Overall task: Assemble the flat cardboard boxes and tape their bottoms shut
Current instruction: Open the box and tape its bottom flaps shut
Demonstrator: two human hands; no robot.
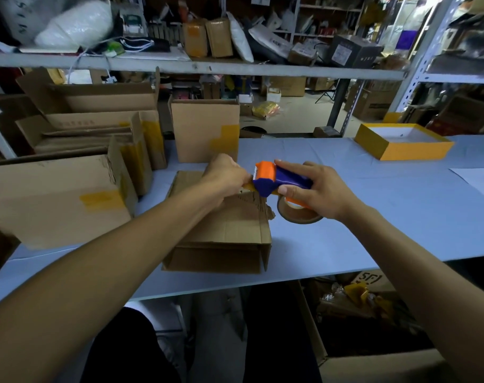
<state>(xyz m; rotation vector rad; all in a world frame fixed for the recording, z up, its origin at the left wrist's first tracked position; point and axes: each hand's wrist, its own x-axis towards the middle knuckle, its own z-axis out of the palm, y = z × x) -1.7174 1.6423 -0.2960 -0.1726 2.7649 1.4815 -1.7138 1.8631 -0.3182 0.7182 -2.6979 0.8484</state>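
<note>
Here the left hand (pixel 225 172) hides the tape end by the dispenser (pixel 279 181).

Pale blue worktable (pixel 401 217) in foreground. Grey metal shelving (pixel 196 66) behind, cluttered with packages. Light concrete floor (pixel 299 117) beyond.

Left hand (pixel 225 175) hides the tape end and box (pixel 221 233) top; shelf items blurred; paper sheet (pixel 477 181) cut off at right edge.
</note>
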